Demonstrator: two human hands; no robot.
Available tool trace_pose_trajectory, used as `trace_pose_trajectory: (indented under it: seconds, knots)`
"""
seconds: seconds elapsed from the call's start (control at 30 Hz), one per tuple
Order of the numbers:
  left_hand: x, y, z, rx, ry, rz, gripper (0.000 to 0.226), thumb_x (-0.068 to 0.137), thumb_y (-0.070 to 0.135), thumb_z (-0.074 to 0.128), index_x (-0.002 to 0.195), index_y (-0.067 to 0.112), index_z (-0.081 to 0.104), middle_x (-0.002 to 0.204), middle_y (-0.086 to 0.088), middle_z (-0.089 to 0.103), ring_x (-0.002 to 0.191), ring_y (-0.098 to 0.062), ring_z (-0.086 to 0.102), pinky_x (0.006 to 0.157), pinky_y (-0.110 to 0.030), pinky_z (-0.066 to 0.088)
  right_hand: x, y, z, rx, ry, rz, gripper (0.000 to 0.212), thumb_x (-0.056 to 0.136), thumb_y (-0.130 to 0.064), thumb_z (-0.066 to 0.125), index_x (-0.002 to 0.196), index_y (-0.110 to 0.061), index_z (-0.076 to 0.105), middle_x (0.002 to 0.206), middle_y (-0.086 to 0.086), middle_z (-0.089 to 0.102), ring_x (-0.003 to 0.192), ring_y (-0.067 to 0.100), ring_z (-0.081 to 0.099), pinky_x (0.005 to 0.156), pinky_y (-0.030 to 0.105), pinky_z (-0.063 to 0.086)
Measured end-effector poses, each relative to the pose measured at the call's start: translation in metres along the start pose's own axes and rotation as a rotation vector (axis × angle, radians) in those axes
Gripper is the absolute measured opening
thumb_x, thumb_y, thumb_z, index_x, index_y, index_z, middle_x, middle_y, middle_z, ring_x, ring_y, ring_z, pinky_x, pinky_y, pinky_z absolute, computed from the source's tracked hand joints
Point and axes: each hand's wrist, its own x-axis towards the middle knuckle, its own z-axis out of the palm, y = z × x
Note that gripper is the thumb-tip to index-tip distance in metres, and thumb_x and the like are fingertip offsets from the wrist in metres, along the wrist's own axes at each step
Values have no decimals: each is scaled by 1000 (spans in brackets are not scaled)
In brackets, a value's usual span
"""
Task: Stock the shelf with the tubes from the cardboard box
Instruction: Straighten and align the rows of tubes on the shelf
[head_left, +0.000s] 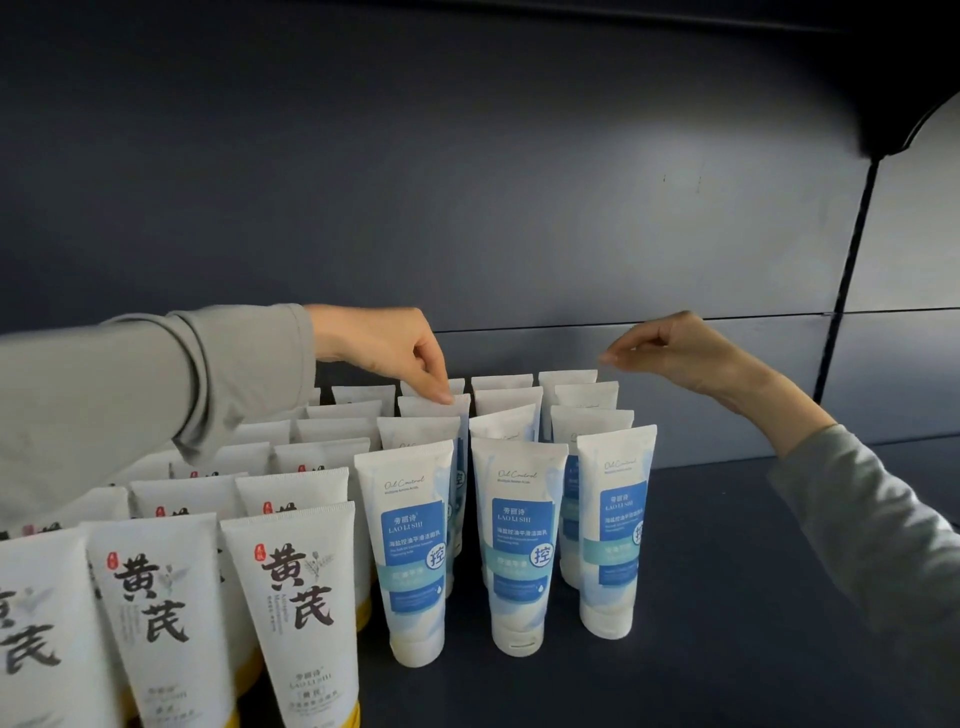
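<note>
Tubes (514, 540) marked LAO LI SHI, left hand (395, 348) pinching 1

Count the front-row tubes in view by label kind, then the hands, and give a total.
Blue-label tubes: 3
Black-lettered tubes: 3 (the leftmost is cut off by the frame edge)
Hands: 2
Total: 8

Left grip (397, 353) on a back-row blue tube (427, 409) (right grip (670, 347) curled above)
</note>
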Motion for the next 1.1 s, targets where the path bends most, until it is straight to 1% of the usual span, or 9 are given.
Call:
trace_pose_trajectory:
  seconds: [0.07,0.13,0.2,0.3,0.37,0.57,0.77,0.9,1.1]
  knots:
    - [-4,-4,0,26,-26,-8,17,80,32,70,86,16,74,41,26,50,43,10,46,45,-1,32,1,-13,5,-58,-24,-30,5,78,-26,75,78,-22,76,85,-2,74,78,3,62,82,32,50]
    - [-5,-9,2,46,-33,-14,16,80,33,69,82,17,74,40,23,48,42,4,44,44,-4,31,4,-28,15,-151,-80,-90,14,78,-26,74,85,-15,77,89,4,74,81,15,64,85,34,51]
    - [-5,-12,6,64,-17,-20,16,81,34,69,78,18,73,39,21,46,41,1,41,43,-7,30,8,-41,26,-245,-147,-138,18,79,-27,74,89,-12,76,90,2,74,85,17,66,80,25,51]
    - [-5,-14,10,52,12,-16,16,81,35,68,70,23,70,42,25,50,44,7,46,44,-4,32,14,-52,39,-361,-218,-139,20,80,-32,73,91,-16,76,87,-8,71,77,1,61,66,3,42]
    - [-6,-13,11,32,31,-16,18,81,34,68,64,28,67,44,28,52,48,13,48,46,-1,33,17,-53,44,-393,-239,-133,21,81,-32,73,93,-15,76,88,-8,70,78,0,60,69,6,43]
    - [-6,-19,15,20,99,-35,20,80,36,68,61,33,65,49,30,56,53,16,50,47,1,33,14,-48,46,-247,-244,-123,17,81,-26,73,91,-13,76,92,0,74,89,18,67,81,22,52]
    - [-17,-13,7,55,98,-1,13,81,38,67,74,28,70,42,29,50,46,14,47,44,-2,31,0,-48,44,-5,-333,-132,24,64,-45,72,80,-28,77,88,-4,75,86,8,68,79,15,53]
    - [-31,-6,-10,281,255,68,37,72,66,56,76,33,72,53,11,52,52,-5,46,52,-22,31,-6,-50,42,19,-424,-125,20,65,-45,73,78,-31,77,90,-10,75,87,0,67,75,6,46]
    - [-55,-9,-18,179,64,128,49,60,81,54,75,39,72,64,-16,49,55,-15,34,53,-28,29,-6,-56,45,-22,-426,-106,15,69,-36,76,79,-25,77,86,-11,75,76,-7,64,68,1,42]
